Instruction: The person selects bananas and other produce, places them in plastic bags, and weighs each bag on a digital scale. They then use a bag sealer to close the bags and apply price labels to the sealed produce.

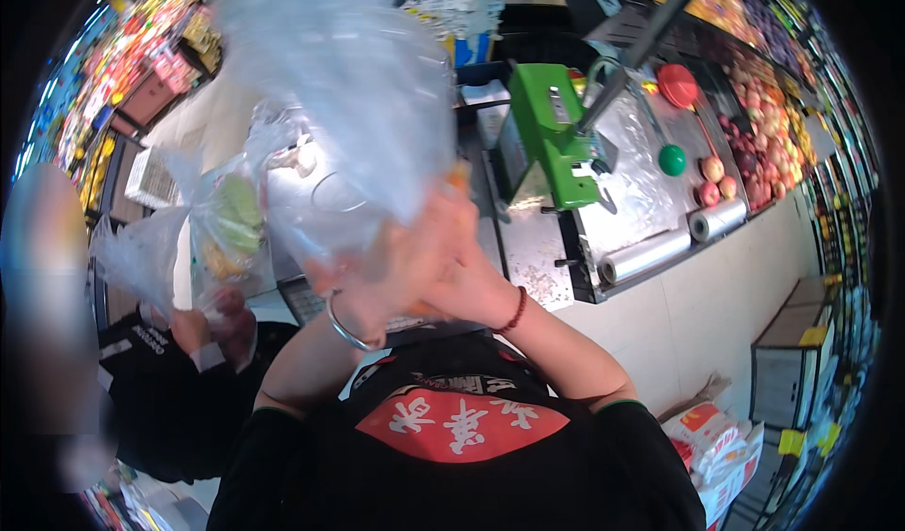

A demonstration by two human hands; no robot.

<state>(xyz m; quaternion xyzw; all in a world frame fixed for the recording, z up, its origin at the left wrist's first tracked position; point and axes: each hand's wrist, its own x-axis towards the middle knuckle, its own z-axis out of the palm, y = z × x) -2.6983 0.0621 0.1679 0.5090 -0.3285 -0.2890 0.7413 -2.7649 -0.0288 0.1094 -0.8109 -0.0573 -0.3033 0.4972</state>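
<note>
The head-worn fisheye camera faces steeply downward over the wearer's nearby black fabric garment [452, 493]. At close range, a translucent plastic bag [377, 88] screens the far scene left of centre.

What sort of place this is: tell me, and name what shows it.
Most likely the produce section of a supermarket or grocery shop: heaped round fruit on the right, two rolls of clear plastic near it, and a clear bag of produce on the left.
</note>
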